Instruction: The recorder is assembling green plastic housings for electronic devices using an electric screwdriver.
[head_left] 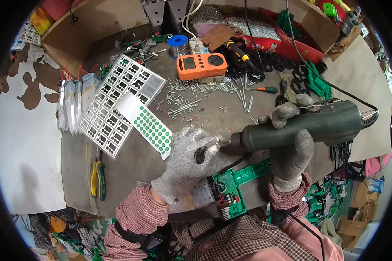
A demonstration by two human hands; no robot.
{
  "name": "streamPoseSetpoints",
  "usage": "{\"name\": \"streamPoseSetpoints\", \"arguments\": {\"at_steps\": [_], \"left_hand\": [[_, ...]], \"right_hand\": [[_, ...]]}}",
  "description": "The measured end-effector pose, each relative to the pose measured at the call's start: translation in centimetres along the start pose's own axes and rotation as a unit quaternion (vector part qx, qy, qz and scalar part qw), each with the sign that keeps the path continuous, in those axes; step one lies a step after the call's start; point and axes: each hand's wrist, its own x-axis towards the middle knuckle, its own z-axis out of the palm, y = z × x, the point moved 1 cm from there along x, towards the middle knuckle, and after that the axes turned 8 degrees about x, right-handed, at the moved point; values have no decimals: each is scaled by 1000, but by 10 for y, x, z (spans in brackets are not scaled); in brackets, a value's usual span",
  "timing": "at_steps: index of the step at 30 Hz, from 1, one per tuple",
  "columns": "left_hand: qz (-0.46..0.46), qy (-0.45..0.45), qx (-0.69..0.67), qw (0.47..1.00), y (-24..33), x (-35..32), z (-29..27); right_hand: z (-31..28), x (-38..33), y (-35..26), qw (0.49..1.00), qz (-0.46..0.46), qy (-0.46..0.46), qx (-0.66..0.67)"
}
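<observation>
My right hand [292, 148], in a grey glove, grips a dark green electric screwdriver [318, 124] lying level, its bit pointing left. My left hand [183, 158], gloved too, has its fingers pinched together at the bit's tip; whatever they hold there is too small or hidden to make out. Below both hands, at the table's near edge, lies an open green plastic tool housing [235, 191] with red and black wires and a small board inside. A clear plastic part [202, 195] sits at its left end, partly under my left wrist.
Loose screws [196, 91] lie scattered beyond my hands, near an orange meter [201, 66] and a solder spool [177, 45]. Left are a sheet of green round stickers [152, 128], a white label sheet [113, 104] and pliers [98, 180]. A red bin [296, 48] stands far right; a cable hangs nearby.
</observation>
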Motion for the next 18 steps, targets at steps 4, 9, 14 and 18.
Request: {"name": "streamPoseSetpoints", "arguments": {"at_steps": [4,9,14,18], "left_hand": [[17,-117,-70,990,11,0,-16],[75,-276,-58,956,35,-9,-42],[145,-330,-60,931,24,-22,-29],[131,-321,-130,929,13,-20,-25]], "right_hand": [[10,-16,-12,1000,2,17,-2],[4,-39,-37,994,-73,-63,44],[-7,-64,-41,998,-31,-55,-10],[-8,-75,-31,997,-13,-46,-57]]}}
